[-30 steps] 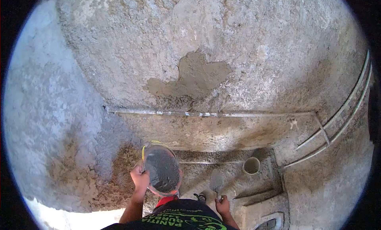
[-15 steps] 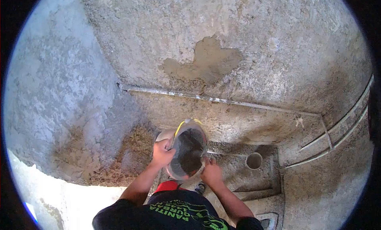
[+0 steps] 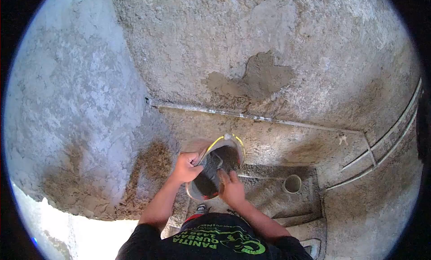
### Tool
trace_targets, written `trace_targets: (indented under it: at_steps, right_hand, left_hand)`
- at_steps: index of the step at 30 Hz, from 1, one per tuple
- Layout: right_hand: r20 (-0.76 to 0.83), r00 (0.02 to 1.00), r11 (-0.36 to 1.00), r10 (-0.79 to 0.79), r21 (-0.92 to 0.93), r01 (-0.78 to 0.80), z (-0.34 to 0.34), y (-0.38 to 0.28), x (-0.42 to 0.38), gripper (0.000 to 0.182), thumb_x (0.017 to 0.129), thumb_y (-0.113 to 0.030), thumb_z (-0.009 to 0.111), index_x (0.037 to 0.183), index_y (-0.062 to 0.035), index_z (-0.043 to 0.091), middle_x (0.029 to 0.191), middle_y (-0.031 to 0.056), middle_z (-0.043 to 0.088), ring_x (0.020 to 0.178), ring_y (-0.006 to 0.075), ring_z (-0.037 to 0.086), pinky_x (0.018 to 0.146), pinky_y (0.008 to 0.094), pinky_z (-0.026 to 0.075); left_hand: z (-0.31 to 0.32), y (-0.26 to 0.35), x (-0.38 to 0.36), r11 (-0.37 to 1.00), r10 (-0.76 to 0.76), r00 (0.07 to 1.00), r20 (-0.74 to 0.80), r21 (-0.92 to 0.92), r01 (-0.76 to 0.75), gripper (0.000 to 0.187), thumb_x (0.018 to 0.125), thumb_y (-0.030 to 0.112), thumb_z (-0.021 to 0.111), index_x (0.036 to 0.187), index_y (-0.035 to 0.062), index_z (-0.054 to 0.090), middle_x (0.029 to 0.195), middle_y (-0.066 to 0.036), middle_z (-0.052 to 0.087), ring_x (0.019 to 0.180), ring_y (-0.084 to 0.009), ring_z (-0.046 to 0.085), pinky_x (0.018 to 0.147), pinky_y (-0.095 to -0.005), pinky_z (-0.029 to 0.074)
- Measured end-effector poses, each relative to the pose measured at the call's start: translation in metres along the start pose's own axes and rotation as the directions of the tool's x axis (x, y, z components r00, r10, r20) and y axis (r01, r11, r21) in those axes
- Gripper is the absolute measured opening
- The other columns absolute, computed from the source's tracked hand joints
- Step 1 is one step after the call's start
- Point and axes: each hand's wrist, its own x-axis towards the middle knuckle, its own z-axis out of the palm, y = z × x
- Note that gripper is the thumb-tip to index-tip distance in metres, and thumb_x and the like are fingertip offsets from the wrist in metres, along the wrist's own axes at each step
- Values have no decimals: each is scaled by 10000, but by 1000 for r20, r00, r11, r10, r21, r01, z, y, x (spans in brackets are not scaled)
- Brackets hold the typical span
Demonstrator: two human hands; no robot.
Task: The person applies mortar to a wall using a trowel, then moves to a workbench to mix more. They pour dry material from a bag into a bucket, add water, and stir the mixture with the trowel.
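A bucket (image 3: 192,188) with a yellow-covered handle (image 3: 214,144) is tilted in front of me, with dark grey mortar (image 3: 229,154) inside. My left hand (image 3: 186,167) grips its left rim, with the fingers closed. My right hand (image 3: 231,188) is over the bucket's right side, its fingers wrapped round the handle of a trowel (image 3: 219,160). The trowel's thin metal neck shows above the mortar, and its blade is hidden.
A wet mortar patch (image 3: 265,76) marks the rough wall above. A long pale pipe (image 3: 215,111) crosses the wall's lower part. Curved pipes (image 3: 381,154) run at the right. A small round container (image 3: 292,183) stands on the ledge at the right.
My right hand has moved from the bucket's right rim to over its opening, and the trowel's neck now shows. The view has shifted, so the wall patch appears lower and farther right.
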Motion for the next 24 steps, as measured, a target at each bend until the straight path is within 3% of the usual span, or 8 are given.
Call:
trace_targets:
  at_steps: [3, 5, 7, 11, 17, 19, 20, 24]
  right_hand:
    - [246, 947, 978, -207, 26, 207, 15, -16, -8, 619, 824, -129, 644, 1426, -201, 516, 1138, 159, 575, 832, 390, 681, 638, 505, 572]
    - [328, 923, 975, -200, -27, 221, 16, -25, -14, 628, 826, -158, 634, 1438, -230, 511, 1200, 165, 572, 888, 381, 696, 675, 484, 588]
    - [676, 736, 983, -29, -116, 145, 6, -25, -4, 666, 821, -163, 631, 1467, -229, 483, 1305, 184, 544, 964, 379, 700, 746, 486, 594]
    - [424, 897, 924, -126, -279, 262, 7, 9, 13, 604, 846, -175, 608, 1440, -221, 503, 1296, 214, 556, 896, 377, 708, 685, 491, 590]
    - [271, 898, 770, -347, -465, 437, -15, -16, 71, 601, 844, -166, 630, 1423, -84, 488, 1197, 191, 568, 797, 340, 708, 623, 452, 587]
    - [447, 875, 785, -186, -468, 406, -18, -34, 78, 314, 818, -162, 636, 1087, -13, 703, 1169, 219, 575, 762, 348, 692, 641, 424, 585]
    - [421, 854, 729, -304, -474, 494, -22, -38, 80, 197, 809, -158, 641, 853, 13, 729, 1072, 217, 620, 781, 323, 706, 632, 420, 591]
    - [491, 807, 829, -328, -260, 495, -26, -35, 95, 179, 784, -153, 674, 844, 5, 730, 1044, 214, 655, 829, 334, 717, 685, 450, 595]
  left_hand:
    - [-23, -8, 4, 997, 17, 997, -69, 83, -11, 394, 598, -1, 698, 634, 55, 310, 608, -6, 243, 563, -100, 268, 484, -335, 232]
    - [-40, -16, 5, 996, -67, 995, -70, 54, 71, 416, 596, -1, 703, 647, 58, 295, 620, 2, 244, 586, -97, 274, 499, -327, 236]
    - [-53, -26, 4, 998, -48, 979, -196, 29, 54, 423, 596, -2, 702, 659, 64, 289, 638, 7, 253, 613, -97, 285, 518, -322, 249]
    - [-73, -38, -5, 977, -107, 982, -156, 164, 133, 344, 630, 8, 692, 671, 52, 353, 644, 7, 294, 624, -113, 313, 533, -323, 281]
    - [-64, 5, 14, 978, -9, 996, -92, 208, 28, 351, 618, 29, 685, 678, 23, 339, 635, -54, 260, 614, -129, 307, 521, -359, 283]
    - [-70, 8, 23, 975, 10, 999, -34, 220, -3, 350, 619, 22, 682, 680, 21, 337, 628, -56, 258, 607, -127, 304, 516, -359, 281]
    - [-71, 10, 32, 974, 55, 998, 14, 221, -57, 349, 621, 15, 679, 682, 19, 336, 620, -58, 256, 600, -125, 301, 512, -360, 278]
    - [-66, 22, 52, 953, 112, 989, 96, 271, -134, 349, 618, -3, 671, 677, 17, 328, 612, -59, 238, 591, -113, 297, 506, -357, 267]
